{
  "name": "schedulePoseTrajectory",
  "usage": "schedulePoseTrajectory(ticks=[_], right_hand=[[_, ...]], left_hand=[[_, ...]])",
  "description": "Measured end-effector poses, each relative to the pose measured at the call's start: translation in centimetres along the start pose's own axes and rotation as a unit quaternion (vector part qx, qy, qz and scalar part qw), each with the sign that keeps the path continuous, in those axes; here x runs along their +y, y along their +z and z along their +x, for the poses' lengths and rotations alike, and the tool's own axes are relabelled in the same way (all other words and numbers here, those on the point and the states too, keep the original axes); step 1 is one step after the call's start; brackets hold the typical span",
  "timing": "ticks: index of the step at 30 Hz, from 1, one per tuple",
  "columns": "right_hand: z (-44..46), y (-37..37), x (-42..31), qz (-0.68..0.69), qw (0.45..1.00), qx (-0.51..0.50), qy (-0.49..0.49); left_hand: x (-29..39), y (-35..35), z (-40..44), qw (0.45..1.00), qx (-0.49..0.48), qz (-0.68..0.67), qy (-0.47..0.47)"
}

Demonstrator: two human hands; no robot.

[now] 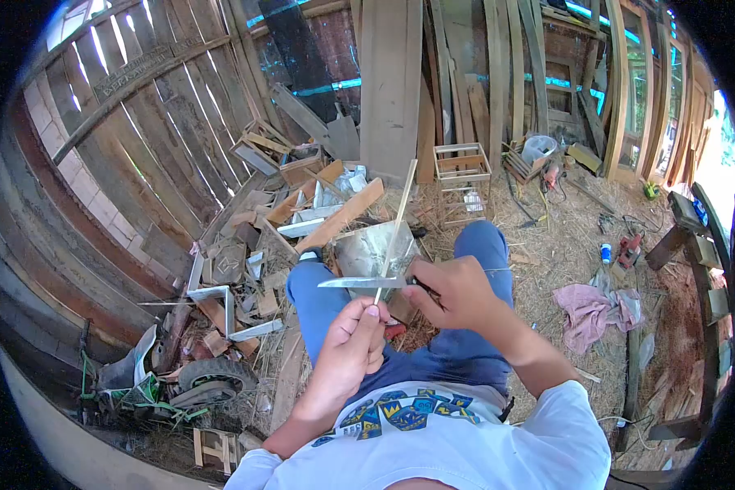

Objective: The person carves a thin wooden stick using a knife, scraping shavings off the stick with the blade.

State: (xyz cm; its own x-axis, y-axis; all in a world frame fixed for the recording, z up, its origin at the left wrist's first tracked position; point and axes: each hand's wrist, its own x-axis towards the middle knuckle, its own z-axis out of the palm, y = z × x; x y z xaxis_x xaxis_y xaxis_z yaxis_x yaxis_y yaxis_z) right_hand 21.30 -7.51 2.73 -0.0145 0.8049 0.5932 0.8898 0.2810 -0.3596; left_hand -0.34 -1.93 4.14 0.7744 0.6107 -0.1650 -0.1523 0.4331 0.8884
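My left hand [355, 339] is closed around the lower end of a thin, pale wooden stick [399, 216], which points up and away from me. In my right hand [452, 292] is a knife [359, 282], its handle mostly hidden by my fingers. The blade points left and crosses the stick just above my left fingertips. Whether the edge touches the wood I cannot tell. Both hands are above my lap, between my knees. Behind the stick, a greyish flat panel [359, 249] lies between my legs.
Wood scraps and a long board [343, 214] are heaped at the left. A small wooden frame stool [463, 173] stands ahead. A pink cloth [584, 314], a red power tool [628, 251] and a blue can [605, 252] lie right. A toy-like wheeled vehicle [139, 371] is lower left.
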Motion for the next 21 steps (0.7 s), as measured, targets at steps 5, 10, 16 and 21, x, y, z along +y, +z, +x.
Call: schedulePoseTrajectory(ticks=[5, 10, 16, 21], right_hand=[[0.0, -0.8, -0.5, -0.033, 0.999, 0.008, -0.042], [0.3, -1.5, -1.0, -0.059, 0.996, 0.028, -0.061], [0.3, -1.7, -0.6, -0.090, 0.991, 0.062, -0.074], [1.1, -3.1, 3.8, -0.104, 0.982, 0.160, 0.001]], left_hand=[[0.2, 1.1, -0.1, 0.999, 0.010, 0.035, 0.030], [-0.1, 1.6, -0.3, 0.991, 0.034, 0.103, 0.084], [-0.2, 1.6, -0.7, 0.984, 0.033, 0.127, 0.120], [-0.7, 1.1, -1.3, 0.982, -0.002, 0.160, 0.096]])
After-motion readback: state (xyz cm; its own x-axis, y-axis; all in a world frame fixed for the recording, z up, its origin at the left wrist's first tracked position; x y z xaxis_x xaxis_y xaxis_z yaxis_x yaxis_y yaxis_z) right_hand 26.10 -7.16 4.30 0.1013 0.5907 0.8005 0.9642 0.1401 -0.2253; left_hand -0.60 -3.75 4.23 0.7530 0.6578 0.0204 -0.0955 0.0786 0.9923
